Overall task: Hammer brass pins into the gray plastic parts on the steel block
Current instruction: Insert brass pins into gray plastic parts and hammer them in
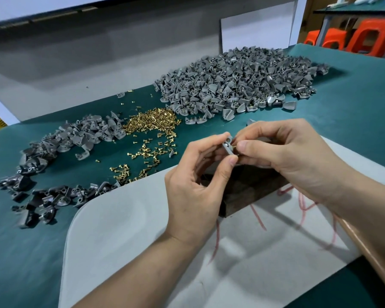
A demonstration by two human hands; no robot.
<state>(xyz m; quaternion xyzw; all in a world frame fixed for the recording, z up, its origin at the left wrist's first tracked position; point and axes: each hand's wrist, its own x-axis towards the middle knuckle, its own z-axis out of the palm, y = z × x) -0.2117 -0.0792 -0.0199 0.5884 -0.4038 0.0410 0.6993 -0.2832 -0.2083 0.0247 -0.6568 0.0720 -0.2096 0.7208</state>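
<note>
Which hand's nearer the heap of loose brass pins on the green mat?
Left. Left hand sits just right of the heap of loose brass pins, toward the person; right hand lies farther right beyond it. Both pinch one small gray plastic part.

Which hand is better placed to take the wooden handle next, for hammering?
Probably the right. The wooden handle lies under the right forearm, and the right hand pinches only a pin. The left hand grips the part and would have to stretch across.
</note>
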